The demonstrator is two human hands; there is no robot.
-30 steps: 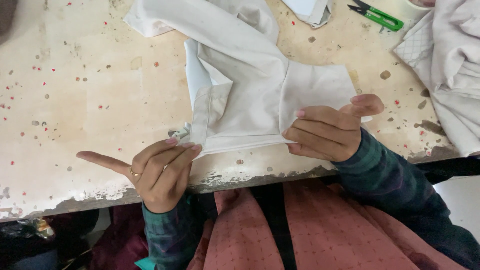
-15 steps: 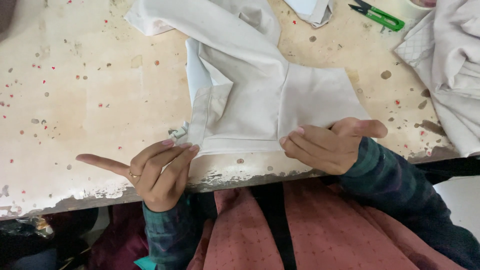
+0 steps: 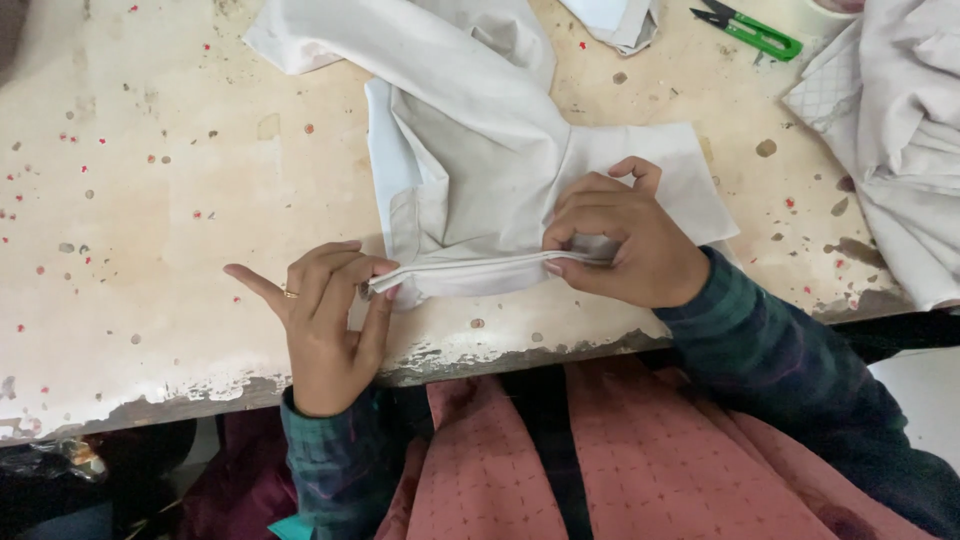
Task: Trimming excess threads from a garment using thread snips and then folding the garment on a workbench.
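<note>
A white cloth piece (image 3: pixel 480 160) lies bunched on the worn, speckled table (image 3: pixel 150 200). Its near edge (image 3: pixel 470 275) is folded over into a narrow hem, raised a little off the table. My left hand (image 3: pixel 325 320) pinches the left end of that fold between thumb and fingers, index finger pointing out to the left. My right hand (image 3: pixel 615 235) pinches the right part of the fold, its fingers curled over the cloth's flat right flap (image 3: pixel 690 170).
Green-handled thread snips (image 3: pixel 750 30) lie at the far right. A heap of white fabric (image 3: pixel 890 150) fills the right edge, and another small white piece (image 3: pixel 620 18) sits at the top. The table's chipped front edge (image 3: pixel 480 355) runs just before my body.
Both hands have lifted the cloth's near edge and folded it over into a hem. My right hand moved up and to the left onto the fold.
</note>
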